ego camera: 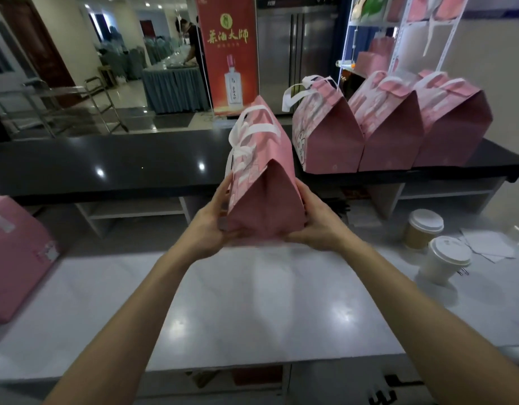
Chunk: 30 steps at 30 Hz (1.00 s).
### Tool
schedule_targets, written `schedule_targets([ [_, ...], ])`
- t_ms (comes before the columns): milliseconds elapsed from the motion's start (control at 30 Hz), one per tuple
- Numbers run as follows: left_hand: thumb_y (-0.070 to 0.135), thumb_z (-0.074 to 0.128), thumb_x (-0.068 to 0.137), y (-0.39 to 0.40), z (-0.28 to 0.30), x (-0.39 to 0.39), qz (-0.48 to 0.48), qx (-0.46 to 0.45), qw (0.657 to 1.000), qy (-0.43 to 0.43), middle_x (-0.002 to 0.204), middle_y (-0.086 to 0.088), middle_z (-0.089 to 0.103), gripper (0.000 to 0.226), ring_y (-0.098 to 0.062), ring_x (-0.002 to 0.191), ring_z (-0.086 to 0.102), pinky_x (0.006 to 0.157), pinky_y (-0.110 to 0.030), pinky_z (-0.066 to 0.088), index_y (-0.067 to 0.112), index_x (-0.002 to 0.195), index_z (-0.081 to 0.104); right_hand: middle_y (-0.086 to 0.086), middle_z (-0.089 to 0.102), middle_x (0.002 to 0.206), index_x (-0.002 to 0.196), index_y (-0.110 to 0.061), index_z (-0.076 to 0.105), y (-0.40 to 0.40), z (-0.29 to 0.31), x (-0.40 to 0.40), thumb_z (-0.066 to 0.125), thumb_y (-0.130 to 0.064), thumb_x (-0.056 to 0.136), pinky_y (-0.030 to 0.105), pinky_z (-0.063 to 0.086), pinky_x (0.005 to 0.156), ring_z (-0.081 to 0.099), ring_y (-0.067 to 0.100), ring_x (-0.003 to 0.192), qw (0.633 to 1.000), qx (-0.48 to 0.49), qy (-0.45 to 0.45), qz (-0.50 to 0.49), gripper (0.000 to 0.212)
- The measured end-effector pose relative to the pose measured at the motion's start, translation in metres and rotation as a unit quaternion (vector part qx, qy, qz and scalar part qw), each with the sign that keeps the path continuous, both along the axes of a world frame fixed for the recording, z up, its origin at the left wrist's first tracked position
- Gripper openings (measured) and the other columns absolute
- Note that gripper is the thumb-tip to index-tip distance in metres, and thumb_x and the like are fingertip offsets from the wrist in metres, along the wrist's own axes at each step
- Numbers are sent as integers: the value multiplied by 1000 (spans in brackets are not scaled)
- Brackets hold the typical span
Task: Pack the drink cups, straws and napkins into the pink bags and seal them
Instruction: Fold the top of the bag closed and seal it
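Far to the left of the hands, a pink bag (pixel 17 252) lies on the pale surface (pixel 252 311) at the frame's edge, a white strip across its top.

The left hand (pixel 207 229) holds the lower left side of the held pink bag (pixel 262 182), its fingers laid up along the printed side panel and its thumb curled round the bottom corner. This bag sits between the two hands, upright, its folded top closed and its white handles (pixel 252 130) drooping over the left side. Whether its base touches the surface or is lifted just off it cannot be told. The right hand (pixel 313 223) grips the opposite lower side in the same way, fingers wrapped round the far edge and thumb under the front corner.

Beyond the hands and to their right, three closed pink bags (pixel 389 127) stand side by side on the raised dark surface (pixel 106 162), touching one another. To the right of the right hand, near it on the pale surface, stand a brown lidded cup (pixel 422 229) and, just in front of it, a white lidded cup (pixel 442 260). White napkins (pixel 486 244) lie flat beside the cups, further right.
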<state>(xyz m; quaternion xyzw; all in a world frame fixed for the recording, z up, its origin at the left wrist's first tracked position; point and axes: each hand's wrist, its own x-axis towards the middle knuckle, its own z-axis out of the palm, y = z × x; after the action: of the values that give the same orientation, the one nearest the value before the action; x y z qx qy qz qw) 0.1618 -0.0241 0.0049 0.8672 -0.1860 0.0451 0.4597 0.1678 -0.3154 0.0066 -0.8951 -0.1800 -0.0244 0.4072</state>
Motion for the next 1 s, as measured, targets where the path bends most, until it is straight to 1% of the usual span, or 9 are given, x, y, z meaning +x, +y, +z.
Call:
schedule_targets([
  [167,29,96,83,1,25,69,31,0,999,-28,147,24,56,132,11,112,70,85,-9,56,54,169,0,-2,52,153,169,-45,11,11,40,75,93,-50,59,49,50,113,54,21,139,1000,-12,-16,8,138],
  [267,27,93,86,-6,16,106,57,1,998,-18,146,30,53,127,17,117,63,102,-23,58,49,171,2,0,54,151,168,-47,10,15,37,122,96,-48,63,50,53,110,58,23,134,1000,-19,6,5,136],
  [333,32,98,80,-11,7,117,64,-3,998,-9,153,23,52,130,4,132,60,115,-37,53,53,170,7,1,56,148,168,-49,11,14,28,142,95,-47,65,50,55,108,61,24,131,999,-14,29,3,133],
  [400,41,103,71,-15,0,130,75,-11,997,-24,162,17,47,135,-8,144,53,118,-39,49,58,168,10,-2,57,149,168,-47,13,13,19,159,94,-50,65,48,54,110,61,21,132,999,-1,41,-1,131],
  [533,55,101,62,-15,-6,152,84,-21,996,-30,159,16,50,137,-10,142,54,115,-38,50,63,165,13,-21,54,146,165,-41,21,6,6,167,91,-63,61,34,51,112,59,10,134,999,16,33,-24,127],
  [633,54,101,61,-13,-3,170,79,-21,996,-20,156,19,54,136,-6,140,55,116,-33,48,62,165,15,-2,52,158,166,-26,31,-10,-19,153,87,-63,73,36,47,114,53,21,142,995,-49,36,-76,115],
  [700,56,99,61,-15,0,183,78,-18,997,-16,154,19,54,135,-6,139,55,114,-30,47,61,166,14,7,51,160,162,-21,41,-22,-46,141,83,-58,84,37,46,115,53,25,142,988,-130,63,-60,97],
  [800,60,97,62,-23,4,201,75,-6,997,-9,155,17,52,135,-7,138,54,109,-24,44,59,167,12,11,46,163,165,-16,38,-35,-81,129,79,-55,92,39,44,117,46,29,148,961,-238,137,-19,92],
  [1000,59,97,63,-41,5,228,73,0,997,-3,151,16,55,135,-9,135,55,108,-25,43,56,168,10,9,48,161,164,-21,39,-42,-105,126,74,-56,96,41,47,114,48,30,145,948,-263,176,-22,85],
])
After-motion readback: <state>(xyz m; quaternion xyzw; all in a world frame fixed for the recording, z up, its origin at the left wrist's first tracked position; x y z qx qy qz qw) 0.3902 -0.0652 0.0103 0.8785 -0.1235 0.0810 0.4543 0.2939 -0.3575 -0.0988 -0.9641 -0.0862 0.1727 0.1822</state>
